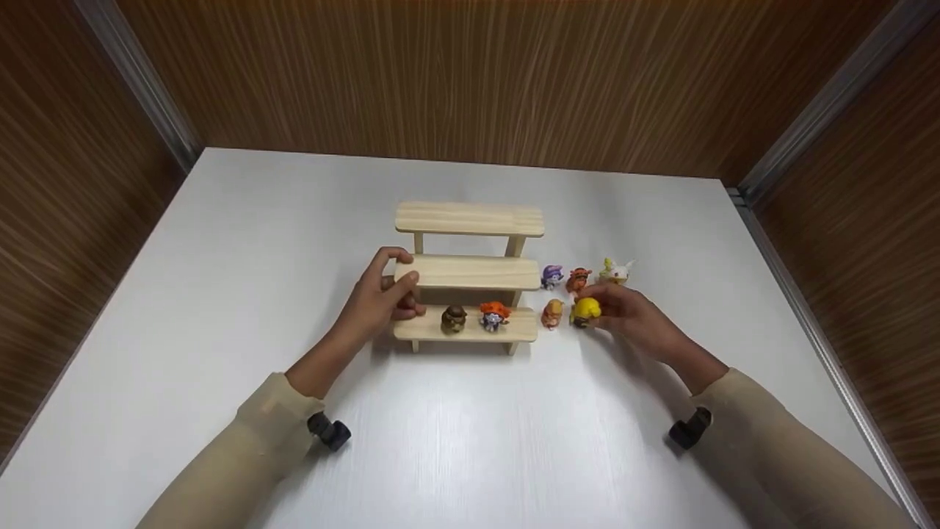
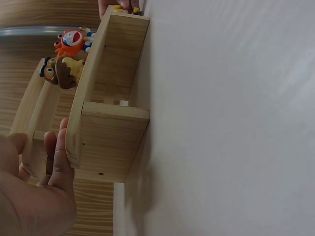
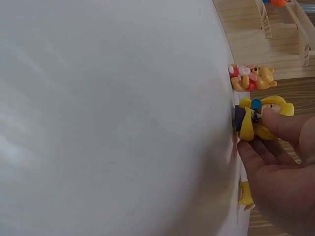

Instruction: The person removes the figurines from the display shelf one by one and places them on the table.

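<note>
My left hand [image 1: 374, 297] grips the left end of a three-tier wooden display shelf [image 1: 470, 273], thumb on the middle tier and fingertips by the lower one. On the bottom tier stand a brown owl figurine [image 1: 454, 319] and a figurine in an orange crab-like hood [image 1: 494, 315]. To the right of the shelf, my right hand [image 1: 637, 320] pinches a yellow-hooded figurine [image 3: 256, 115] between thumb and fingers, low at the white tabletop. Beside it stands an orange bear figurine [image 3: 253, 77] hugging a small pink one.
Behind the right hand's figurine stand a purple-hooded figurine [image 1: 552, 277], an orange striped one [image 1: 579, 279] and a white one with yellow [image 1: 615, 271]. Wood-grain panels [image 1: 470, 81] wall the white table [image 1: 470, 433] at the back and sides.
</note>
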`<state>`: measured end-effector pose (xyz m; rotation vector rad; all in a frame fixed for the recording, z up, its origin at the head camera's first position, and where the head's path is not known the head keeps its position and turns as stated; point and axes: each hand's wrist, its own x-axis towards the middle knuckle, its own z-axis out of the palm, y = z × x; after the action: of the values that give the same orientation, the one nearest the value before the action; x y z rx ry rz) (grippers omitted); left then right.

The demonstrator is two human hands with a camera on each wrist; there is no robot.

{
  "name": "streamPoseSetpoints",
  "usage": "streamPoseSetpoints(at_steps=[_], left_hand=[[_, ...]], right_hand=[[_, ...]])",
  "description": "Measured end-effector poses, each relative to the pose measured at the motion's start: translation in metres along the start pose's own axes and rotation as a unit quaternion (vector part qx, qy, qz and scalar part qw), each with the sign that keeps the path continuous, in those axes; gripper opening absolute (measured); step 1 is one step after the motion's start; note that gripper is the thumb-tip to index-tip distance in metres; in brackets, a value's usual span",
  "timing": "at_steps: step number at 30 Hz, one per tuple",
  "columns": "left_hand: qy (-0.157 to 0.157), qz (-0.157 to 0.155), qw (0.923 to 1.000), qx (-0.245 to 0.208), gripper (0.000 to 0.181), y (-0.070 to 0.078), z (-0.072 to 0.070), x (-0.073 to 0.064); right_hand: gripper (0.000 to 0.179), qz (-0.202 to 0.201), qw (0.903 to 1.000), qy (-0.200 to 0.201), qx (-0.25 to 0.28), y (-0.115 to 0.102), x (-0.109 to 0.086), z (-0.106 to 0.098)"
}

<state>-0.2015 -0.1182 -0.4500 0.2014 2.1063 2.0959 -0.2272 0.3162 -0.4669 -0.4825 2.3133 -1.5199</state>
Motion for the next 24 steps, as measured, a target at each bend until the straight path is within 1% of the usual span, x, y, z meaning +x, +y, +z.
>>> streamPoseSetpoints(at_steps=[9, 15, 24], left_hand=[[-0.004, 0.006, 1.0000, -0.007, 0.031, -0.0022, -0.0006, 0.0009], [-0.009, 0.007, 0.9999, -0.012, 0.033, -0.0021, -0.0005, 0.0006], [-0.005, 0.007, 0.9999, -0.015, 0.030, -0.0026, -0.0001, 0.0012]], right_hand=[[0.045, 0.015, 0.9999, 0.002, -0.007, 0.0017, 0.0004, 0.0014], [0.046, 0.011, 0.9999, -0.006, -0.003, 0.0004, -0.0008, 0.0018], [0.049, 0.009, 0.9997, -0.024, -0.004, -0.0072, -0.0010, -0.0043]])
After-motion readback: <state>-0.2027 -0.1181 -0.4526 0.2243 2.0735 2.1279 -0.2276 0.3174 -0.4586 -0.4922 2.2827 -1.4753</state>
